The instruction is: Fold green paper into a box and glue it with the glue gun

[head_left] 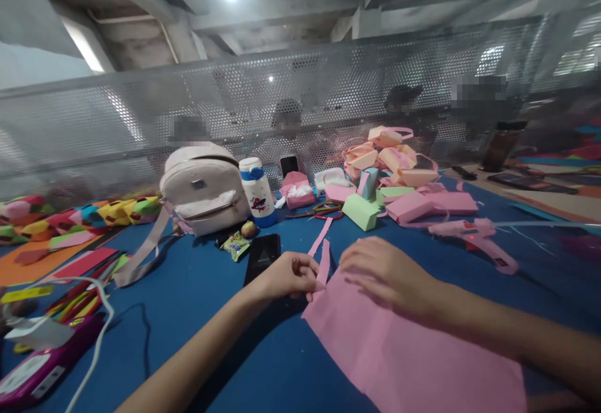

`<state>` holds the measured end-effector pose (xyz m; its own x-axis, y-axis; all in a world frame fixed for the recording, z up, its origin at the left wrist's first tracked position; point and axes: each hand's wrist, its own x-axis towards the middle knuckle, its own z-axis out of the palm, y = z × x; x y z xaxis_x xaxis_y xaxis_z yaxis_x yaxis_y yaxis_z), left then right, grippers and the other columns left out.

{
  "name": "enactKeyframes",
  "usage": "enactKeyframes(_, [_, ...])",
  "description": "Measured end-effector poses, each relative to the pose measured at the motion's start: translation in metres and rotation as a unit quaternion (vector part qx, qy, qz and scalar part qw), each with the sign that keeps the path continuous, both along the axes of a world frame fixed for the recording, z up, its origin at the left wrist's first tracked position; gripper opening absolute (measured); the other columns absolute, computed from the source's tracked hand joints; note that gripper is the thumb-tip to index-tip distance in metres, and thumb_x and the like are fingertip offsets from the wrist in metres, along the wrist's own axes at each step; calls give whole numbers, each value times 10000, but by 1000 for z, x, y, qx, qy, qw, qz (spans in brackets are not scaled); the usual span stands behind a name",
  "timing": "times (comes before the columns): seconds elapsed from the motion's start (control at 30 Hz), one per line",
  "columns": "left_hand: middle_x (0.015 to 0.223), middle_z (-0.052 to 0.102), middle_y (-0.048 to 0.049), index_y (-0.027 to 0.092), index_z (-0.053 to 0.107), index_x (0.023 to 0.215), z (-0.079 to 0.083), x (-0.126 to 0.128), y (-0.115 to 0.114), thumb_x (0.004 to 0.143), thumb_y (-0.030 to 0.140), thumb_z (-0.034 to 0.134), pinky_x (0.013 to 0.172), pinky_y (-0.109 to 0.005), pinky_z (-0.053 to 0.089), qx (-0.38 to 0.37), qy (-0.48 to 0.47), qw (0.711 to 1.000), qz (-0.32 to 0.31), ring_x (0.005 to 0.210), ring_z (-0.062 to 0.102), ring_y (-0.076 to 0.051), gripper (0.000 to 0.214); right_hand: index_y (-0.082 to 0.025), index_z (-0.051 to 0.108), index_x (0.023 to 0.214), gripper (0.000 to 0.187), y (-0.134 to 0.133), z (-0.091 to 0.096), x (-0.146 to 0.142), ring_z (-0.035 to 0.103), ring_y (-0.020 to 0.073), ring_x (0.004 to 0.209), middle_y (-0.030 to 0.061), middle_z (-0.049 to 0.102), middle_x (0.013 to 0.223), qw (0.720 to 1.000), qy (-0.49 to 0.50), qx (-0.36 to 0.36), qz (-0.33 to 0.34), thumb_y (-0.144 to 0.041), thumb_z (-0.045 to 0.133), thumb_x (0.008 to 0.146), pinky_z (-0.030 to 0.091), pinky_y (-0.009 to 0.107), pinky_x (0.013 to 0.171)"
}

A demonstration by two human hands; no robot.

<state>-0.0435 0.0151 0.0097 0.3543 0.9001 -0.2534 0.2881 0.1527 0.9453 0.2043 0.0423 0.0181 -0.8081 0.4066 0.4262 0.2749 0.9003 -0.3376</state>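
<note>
A large pink paper sheet [413, 350] spreads in front of me on the blue table, its left corner angled up toward my hands. My left hand [292, 278] pinches the lower end of a narrow pink paper strip [324, 260] close to that corner. Whether these fingers also grip the sheet, I cannot tell. Resting on the sheet's upper edge is my right hand [385, 269], fingers stretched out and slightly bent. A second pink strip [322, 236] lies just beyond my left hand. Past my left wrist lies a black phone [263, 253], partly hidden by it.
A pink glue gun [483, 238] lies at the right. Folded paper pieces [361, 211], scissors [312, 211], a bottle [257, 194] and a white backpack [204, 191] stand farther back. At left are a purple power strip [47, 363] and white cable [101, 325]. People sit behind a perforated metal screen [305, 81].
</note>
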Motion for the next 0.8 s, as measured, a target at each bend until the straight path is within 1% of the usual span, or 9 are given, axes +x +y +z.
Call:
enactKeyframes(0.03, [503,633,32,147,581,776,-2,3,-1,574,382,850,393,-177,303,-3,-5,1000,6,391,485,-65,409,-219,678,1033,212,-5,1,-2,596,236,1016,84,675,1086,999,-32,-11,16,-212,477,965,411,400,934])
enactKeyframes(0.13, [507,634,30,145,590,776,-6,9,-4,550,367,864,391,-180,311,-16,-22,999,23,397,501,-73,419,-213,656,1093,205,-9,-3,-7,569,258,1030,92,653,1129,996,-61,-65,28,-306,569,933,411,397,915])
enactKeyframes(0.2, [514,630,27,138,608,782,-5,13,-7,545,359,873,395,-177,308,-19,-35,999,31,439,548,-93,419,-208,636,1115,271,-7,-6,-11,543,267,1040,94,630,1151,993,-56,-104,21,-371,624,899,407,398,913])
enactKeyframes(0.3, [519,621,25,137,621,792,-2,19,-10,546,349,880,396,-177,300,-18,-47,998,46,473,578,-114,415,-203,665,1008,264,-1,-8,-16,527,254,973,75,620,1050,986,-61,-152,-9,-421,675,858,412,373,862])
enactKeyframes(0.43, [526,611,29,145,604,741,-5,26,-14,569,313,866,462,-191,375,-15,-58,997,53,490,577,-111,356,-242,727,883,139,4,-2,-23,517,232,950,23,605,905,967,-103,-234,-13,-349,746,796,397,328,828])
enactKeyframes(0.53, [575,609,36,141,615,739,-9,27,-18,588,247,840,571,-213,439,-7,-63,997,36,539,575,-105,291,-259,755,869,135,6,2,-25,518,240,972,16,590,857,951,-133,-277,-25,-304,783,745,391,309,803])
enactKeyframes(0.6, [613,613,34,139,636,747,-10,24,-21,636,213,793,595,-213,432,12,-24,999,18,575,567,-109,206,-253,763,859,138,8,1,-26,522,238,968,16,596,855,951,-135,-277,-22,-288,797,730,385,304,793])
enactKeyframes(0.7, [668,628,25,139,682,735,-6,20,-21,723,162,708,612,-205,396,86,94,992,-16,632,549,-112,37,-263,770,850,96,12,-2,-26,535,219,968,2,648,897,954,-118,-275,23,-255,783,755,372,304,837])
enactKeyframes(0.8, [679,603,33,150,685,691,-3,17,-19,742,133,691,604,-204,352,130,168,976,-53,644,514,-110,53,-264,767,881,108,16,-5,-27,539,218,987,-3,683,950,951,-113,-282,55,-236,759,776,365,314,876])
